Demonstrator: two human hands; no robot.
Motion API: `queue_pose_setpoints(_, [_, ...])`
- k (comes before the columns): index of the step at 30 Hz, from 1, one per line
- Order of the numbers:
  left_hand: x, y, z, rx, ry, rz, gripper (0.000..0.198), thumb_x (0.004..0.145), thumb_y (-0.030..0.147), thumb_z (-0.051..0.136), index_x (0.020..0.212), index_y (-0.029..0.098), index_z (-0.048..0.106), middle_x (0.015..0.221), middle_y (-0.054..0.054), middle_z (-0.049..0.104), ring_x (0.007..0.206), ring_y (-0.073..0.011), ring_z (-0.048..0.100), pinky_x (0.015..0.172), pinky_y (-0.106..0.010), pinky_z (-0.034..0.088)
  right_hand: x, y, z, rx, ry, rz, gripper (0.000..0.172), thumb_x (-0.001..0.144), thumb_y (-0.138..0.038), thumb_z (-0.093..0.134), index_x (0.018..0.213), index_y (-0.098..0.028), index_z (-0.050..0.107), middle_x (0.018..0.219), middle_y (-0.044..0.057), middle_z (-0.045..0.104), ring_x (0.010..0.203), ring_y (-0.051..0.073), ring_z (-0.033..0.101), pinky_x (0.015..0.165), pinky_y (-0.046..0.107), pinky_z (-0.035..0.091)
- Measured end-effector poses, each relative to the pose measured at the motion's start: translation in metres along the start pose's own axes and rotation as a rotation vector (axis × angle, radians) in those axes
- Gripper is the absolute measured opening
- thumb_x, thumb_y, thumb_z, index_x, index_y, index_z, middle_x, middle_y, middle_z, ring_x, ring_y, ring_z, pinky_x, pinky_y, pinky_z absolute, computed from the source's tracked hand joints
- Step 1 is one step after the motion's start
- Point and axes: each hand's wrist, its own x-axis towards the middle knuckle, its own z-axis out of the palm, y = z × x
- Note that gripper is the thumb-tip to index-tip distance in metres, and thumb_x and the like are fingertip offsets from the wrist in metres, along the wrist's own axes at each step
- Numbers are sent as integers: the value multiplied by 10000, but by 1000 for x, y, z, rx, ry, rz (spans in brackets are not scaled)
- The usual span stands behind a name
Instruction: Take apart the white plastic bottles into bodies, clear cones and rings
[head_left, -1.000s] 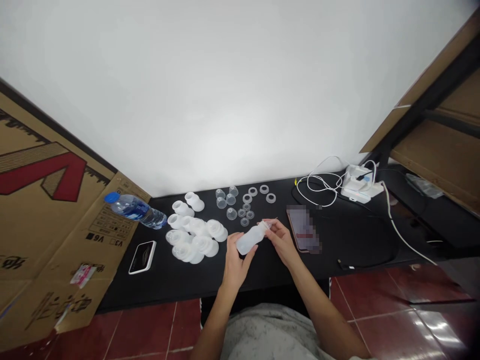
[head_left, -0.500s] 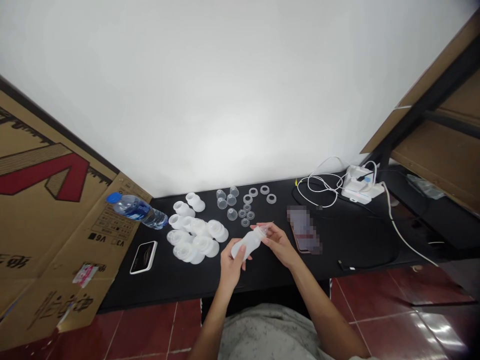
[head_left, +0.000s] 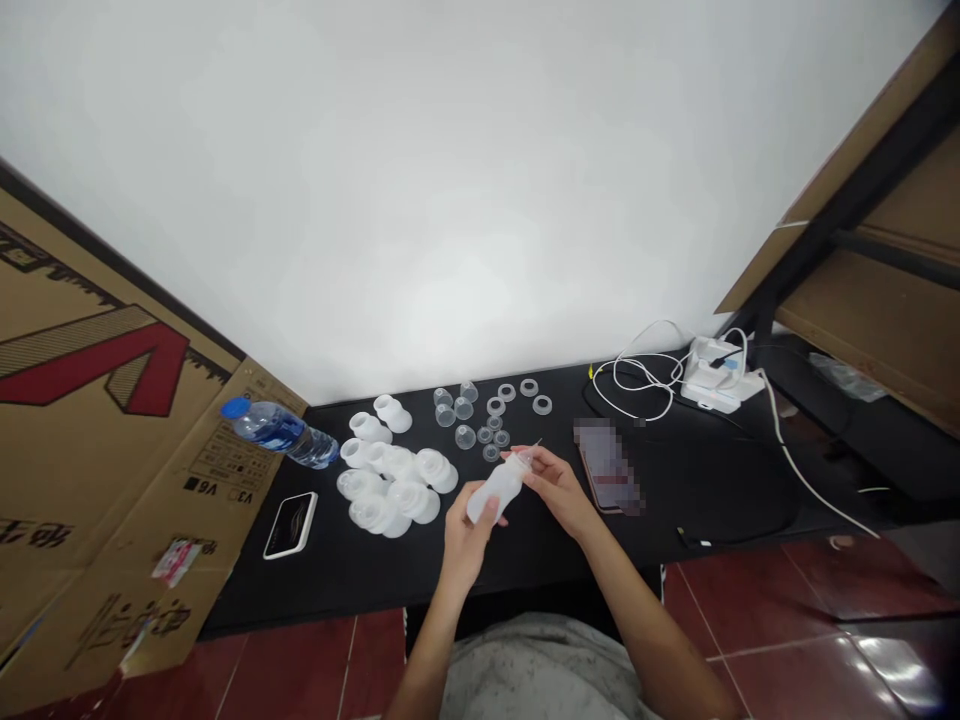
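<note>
A white baby bottle (head_left: 496, 490) is held tilted over the table's front part, its top pointing up and to the right. My left hand (head_left: 469, 520) is closed around its body. The fingers of my right hand (head_left: 553, 484) are closed about its neck end, where a clear teat (head_left: 528, 455) partly shows between them. Several white baby bottles (head_left: 394, 465) stand close together to the left, some with clear tops on. Behind my hands lie clear dome caps (head_left: 464, 437), collar rings (head_left: 542, 405) and small teats or discs (head_left: 502, 438).
A phone (head_left: 607, 465) lies right of my hands. A white-framed device (head_left: 291, 525) and a water bottle (head_left: 281, 432) are at the left, beside a large cardboard box (head_left: 112, 450). White cables (head_left: 637, 385) and a power strip (head_left: 716, 375) occupy the back right of the black table (head_left: 360, 590).
Both hands keep the bottle in nearly the same place. My right fingers have shifted slightly about its top. The whole view has moved a little.
</note>
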Motion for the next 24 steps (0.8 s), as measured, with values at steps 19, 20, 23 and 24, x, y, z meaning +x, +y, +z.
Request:
queue_pose_setpoints(19, [-3, -33, 6, -66, 20, 48, 562, 911, 586, 809, 1247, 163, 653, 728, -6, 733, 445, -86, 548, 409, -176, 421, -5, -2, -3, -147, 54, -62, 524, 940, -555, 834, 1374, -292, 706, 1266, 97, 786, 1175, 288, 722, 998, 409, 559])
queue_pose_setpoints(20, [-3, -32, 7, -73, 19, 46, 562, 914, 588, 806, 1245, 161, 650, 720, -3, 729, 435, -80, 532, 408, -174, 415, -5, -2, -3, -135, 54, -59, 523, 931, -530, 853, 1374, -297, 702, 1243, 90, 787, 1170, 285, 723, 998, 409, 560])
queue_pose_setpoints(23, [-4, -30, 8, -56, 45, 47, 565, 896, 568, 834, 1245, 163, 653, 765, -13, 741, 469, -89, 567, 428, -181, 446, -2, 4, -3, -172, 162, -62, 411, 870, -506, 918, 1166, -270, 757, 977, 35, 767, 931, 233, 724, 856, 353, 571])
queue_pose_setpoints(24, [-4, -30, 8, -46, 58, 49, 568, 888, 564, 844, 1244, 165, 654, 783, -17, 746, 485, -94, 582, 436, -184, 458, -1, 5, -2, -201, 202, -68, 387, 853, -514, 930, 1093, -259, 766, 908, 20, 743, 859, 215, 702, 811, 338, 565])
